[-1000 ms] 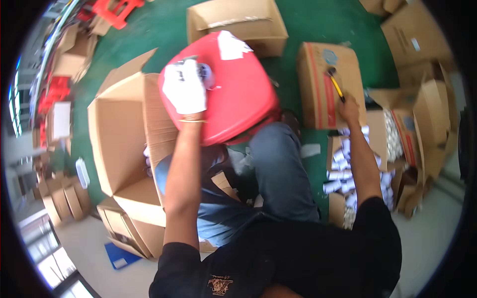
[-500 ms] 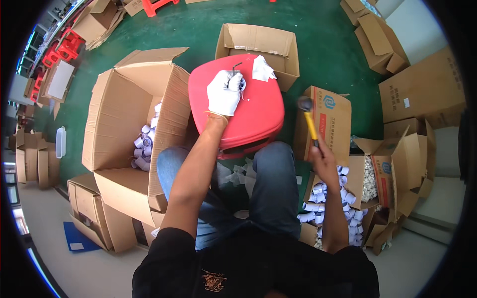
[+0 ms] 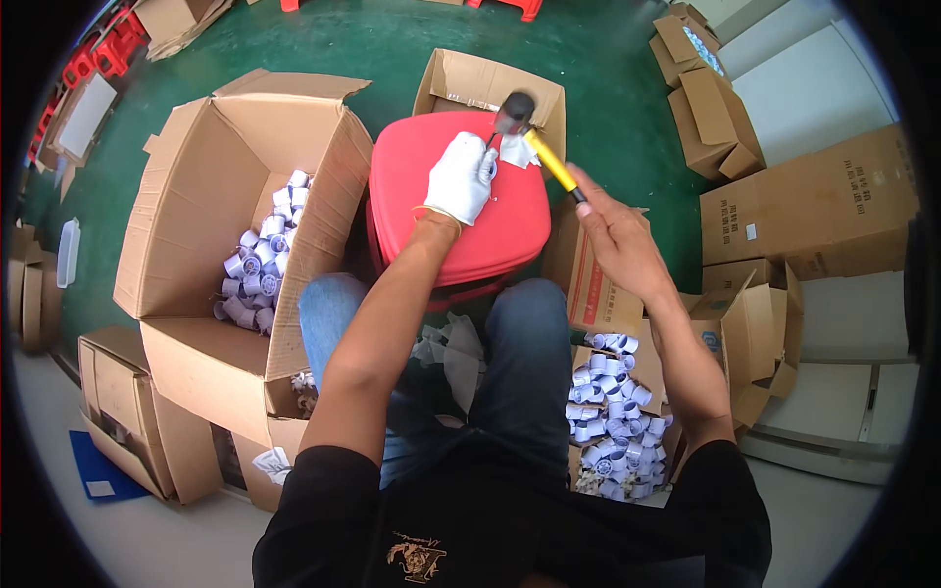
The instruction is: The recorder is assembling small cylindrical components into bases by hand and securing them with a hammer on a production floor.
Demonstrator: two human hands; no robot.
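My left hand [image 3: 461, 179], in a white glove, is closed over the red plastic stool [image 3: 412, 176]. It grips a thin dark metal rod [image 3: 491, 140] and steadies a white plastic fitting [image 3: 493, 169], mostly hidden by the fingers. My bare right hand [image 3: 618, 235] holds a mallet [image 3: 551, 162] with a yellow and black handle. Its dark head is over the far part of the stool, close to the rod's top; whether they touch I cannot tell. A crumpled white cloth [image 3: 520, 152] lies on the stool beside them.
On the left, an open carton [image 3: 196, 265] holds many white fittings [image 3: 257, 265]. More fittings [image 3: 618, 412] fill a box by my right leg. Another open carton [image 3: 495, 73] stands behind the stool. Large cartons [image 3: 794, 196] are stacked at right.
My right hand has swung the mallet up and left, from beside the stool to over it near the rod. My left hand stays closed on the stool. The whole view has shifted.
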